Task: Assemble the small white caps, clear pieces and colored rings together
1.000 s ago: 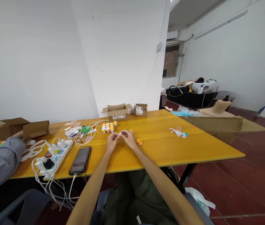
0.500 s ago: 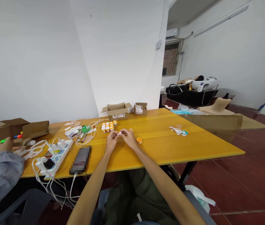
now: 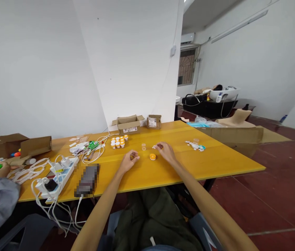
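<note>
My right hand (image 3: pixel 166 152) pinches a small white piece (image 3: pixel 154 147) just above the table, too small to make out its kind. Just left of that piece stands a small clear plastic cup (image 3: pixel 143 147). An orange-and-white round cap-like part (image 3: pixel 152 157) lies between my hands, nearer the table's front edge. My left hand (image 3: pixel 130 161) hovers over the wood with loosely curled fingers, thumb apart, nothing visible in it. Behind it, several small containers with white and orange tops (image 3: pixel 117 143) stand clustered.
White and teal plastic parts (image 3: pixel 198 147) lie to the right. Two cardboard boxes, one open (image 3: pixel 128 124) and one smaller (image 3: pixel 154 122), stand by the wall. Leftward are a phone (image 3: pixel 87 180), a loaded power strip (image 3: pixel 63 176), cables, and a co-worker's hand (image 3: pixel 2 170) holding something green.
My hands were together around a small white piece; now they are apart. The right has moved rightward with a white piece, and the left has let go and come slightly nearer me.
</note>
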{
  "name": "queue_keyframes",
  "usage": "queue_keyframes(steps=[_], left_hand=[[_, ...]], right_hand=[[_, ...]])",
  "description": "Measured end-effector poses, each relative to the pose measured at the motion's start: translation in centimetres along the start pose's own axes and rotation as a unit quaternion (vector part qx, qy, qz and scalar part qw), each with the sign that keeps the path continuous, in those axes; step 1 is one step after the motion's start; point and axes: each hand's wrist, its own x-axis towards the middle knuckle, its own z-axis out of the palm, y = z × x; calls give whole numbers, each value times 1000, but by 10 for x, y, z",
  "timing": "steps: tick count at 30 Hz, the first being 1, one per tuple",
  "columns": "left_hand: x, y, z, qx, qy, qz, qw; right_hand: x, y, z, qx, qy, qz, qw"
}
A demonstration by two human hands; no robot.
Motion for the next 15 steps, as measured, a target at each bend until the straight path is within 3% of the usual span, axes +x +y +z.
queue_keyframes(steps=[5, 11, 15], left_hand=[[6, 0, 18, -4, -44, -10, 999], [24, 6, 56, 10, -99, 7, 995], [30, 7, 65, 31, -118, 6, 993]], right_hand=[[-3, 19, -7, -83, -52, 23, 995], [-6, 18, -2, -116, -56, -14, 992], [-9, 16, -3, -110, -47, -16, 993]])
